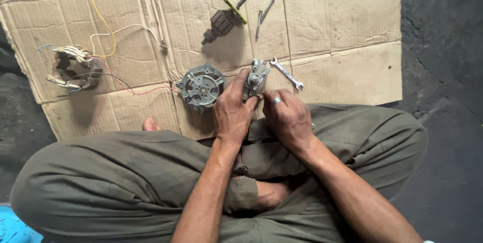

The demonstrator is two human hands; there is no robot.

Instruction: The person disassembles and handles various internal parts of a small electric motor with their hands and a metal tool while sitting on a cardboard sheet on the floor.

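Flattened brown cardboard (327, 31) covers the dark concrete floor (443, 46) in front of a person sitting cross-legged in olive-green trousers (115, 182), one bare foot (151, 124) showing at the sheet's near edge. Both hands meet over the cardboard's near edge, above the knees. The left hand (232, 112) closes its grip around a small grey cast-metal motor bracket (256, 77), thumb and fingers pinching its lower part and holding it upright and a little tilted. The right hand (288, 116), a silver ring (276, 101) on one finger, presses its fingertips together against the bracket's lower edge; whether anything is pinched between them cannot be told. Just beside the left hand, touching or nearly touching it, a round grey metal motor end cover (201, 87) with ribs and a central hole lies flat. Farther left rests a dark stator winding (74, 67) with white binding, its yellow, white and red wires (108, 36) trailing over the cardboard, the red one running towards the end cover. At the far side lies a dark rotor on a shaft (225, 17) with a yellow-green strip across it, two long grey bolts (263, 15) just beside it. A small silver open-ended spanner (286, 73) lies near the bracket, to its right.
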